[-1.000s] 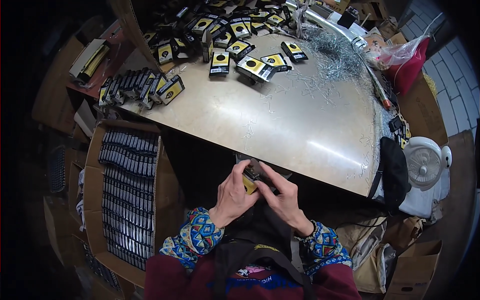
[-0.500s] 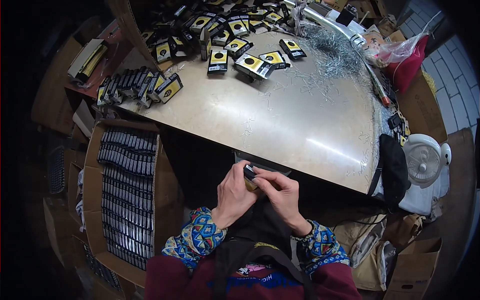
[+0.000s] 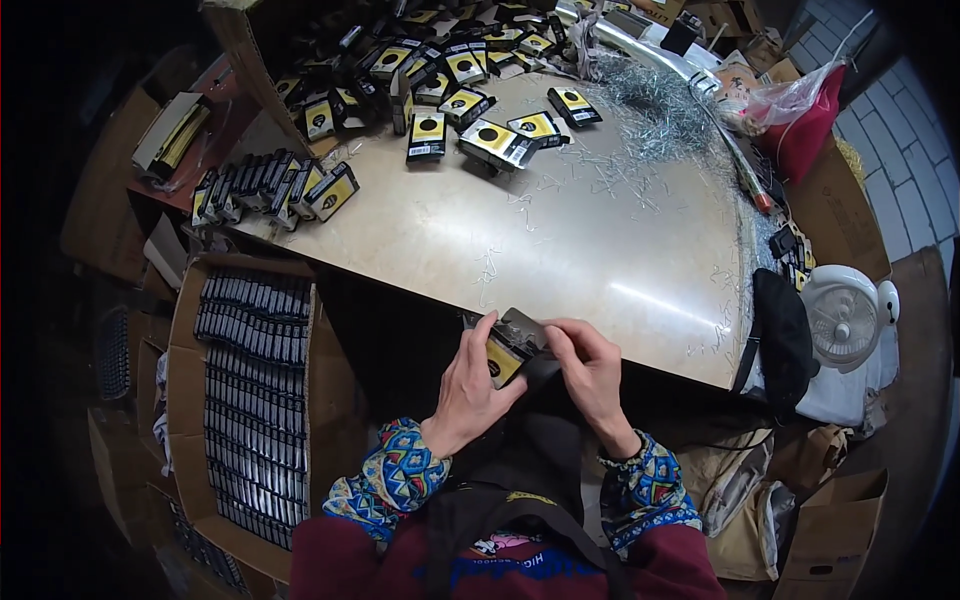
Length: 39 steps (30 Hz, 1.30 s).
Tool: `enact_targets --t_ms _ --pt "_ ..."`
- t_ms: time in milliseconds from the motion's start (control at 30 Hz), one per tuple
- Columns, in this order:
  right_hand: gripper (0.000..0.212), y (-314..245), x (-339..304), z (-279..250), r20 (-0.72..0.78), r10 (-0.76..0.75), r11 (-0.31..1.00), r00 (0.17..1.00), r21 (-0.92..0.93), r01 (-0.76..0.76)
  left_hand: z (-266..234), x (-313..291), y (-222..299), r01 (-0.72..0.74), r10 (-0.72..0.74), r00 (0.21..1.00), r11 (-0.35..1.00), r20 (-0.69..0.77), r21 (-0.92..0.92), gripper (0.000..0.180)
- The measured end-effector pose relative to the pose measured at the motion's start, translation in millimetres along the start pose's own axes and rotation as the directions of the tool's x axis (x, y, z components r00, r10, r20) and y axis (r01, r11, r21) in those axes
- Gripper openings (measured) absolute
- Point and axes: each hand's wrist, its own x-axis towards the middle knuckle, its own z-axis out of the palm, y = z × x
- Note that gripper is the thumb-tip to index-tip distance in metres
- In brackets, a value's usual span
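Observation:
In front of the table's near edge, my left hand (image 3: 465,385) is closed round a small yellow and black cardboard box (image 3: 506,364), its yellow face turned up. My right hand (image 3: 592,378) pinches a dark flat piece (image 3: 524,327) at the box's right side. Whether this piece is a flap of the box or a separate sheet, I cannot tell. The fingertips of both hands are close together, and the right palm is hidden from above.
Similar boxes (image 3: 427,137) lie piled on the table (image 3: 420,225), with a standing row (image 3: 258,185) at its left. Thin silvery wires (image 3: 655,110) heap at the far right. A carton (image 3: 187,400) of packed boxes stands at lower left; a white fan (image 3: 843,320) stands right.
My right hand has moved right and slightly away from my left. The box in my left hand now shows its yellow face, and a dark flat piece has come into sight.

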Motion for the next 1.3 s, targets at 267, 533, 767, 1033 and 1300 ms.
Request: enact_targets --t_ms 267,533,767,1033,1300 --pt "0.026 2.8 -14.7 7.0 0.084 0.001 0.994 0.996 -0.111 0.009 2.2 -0.5 -4.7 -0.053 0.052 0.998 0.998 0.028 0.030 0.078" --pt "0.027 3.7 -25.1 24.5 0.052 0.149 0.986 0.987 0.067 -0.153 5.1 -2.5 3.5 0.118 -0.120 0.993 0.981 0.006 0.151 0.064" --pt "0.023 -3.7 -20.3 25.6 0.028 0.211 0.958 0.977 0.191 -0.212 3.2 -4.5 -0.9 0.024 -0.020 0.999 0.988 -0.026 0.151 0.065" --pt "0.018 3.1 -23.5 30.2 -0.020 0.046 0.996 0.999 0.075 -0.045 4.1 -3.1 -6.9 -0.014 0.018 0.999 0.995 -0.040 0.096 0.057" --pt "0.022 2.1 -25.9 31.0 0.126 -0.504 0.781 0.854 -0.357 0.513 10.2 -3.2 -4.6 0.060 -0.065 0.994 0.996 -0.088 -0.063 0.045"
